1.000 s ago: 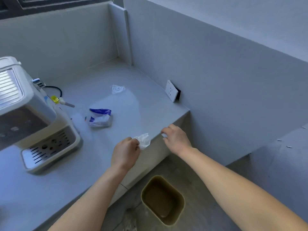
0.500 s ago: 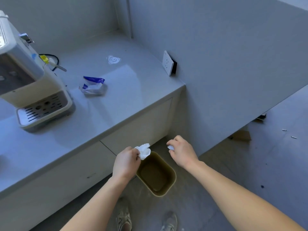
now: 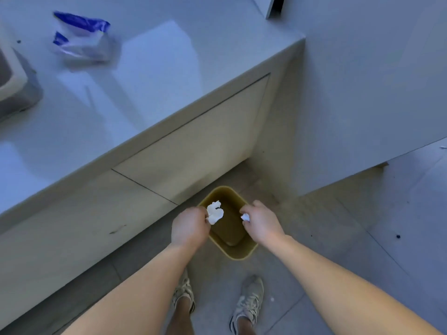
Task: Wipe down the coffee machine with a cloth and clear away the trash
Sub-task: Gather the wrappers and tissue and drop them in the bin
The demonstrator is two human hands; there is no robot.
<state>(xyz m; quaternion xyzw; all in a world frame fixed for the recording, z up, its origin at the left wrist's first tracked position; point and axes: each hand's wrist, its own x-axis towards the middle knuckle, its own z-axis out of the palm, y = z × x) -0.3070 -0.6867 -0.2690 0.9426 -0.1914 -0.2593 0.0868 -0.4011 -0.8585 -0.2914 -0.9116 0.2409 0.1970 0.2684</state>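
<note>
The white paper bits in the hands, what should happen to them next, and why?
Probably let go: open both hands so the bits drop. The left hand pinches a crumpled white tissue and the right hand a smaller white scrap, both held over the open bin on the floor.

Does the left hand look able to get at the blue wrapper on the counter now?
Probably not: the left hand pinches a white wad low above the bin, and the blue wrapper lies well back on the counter.
</note>
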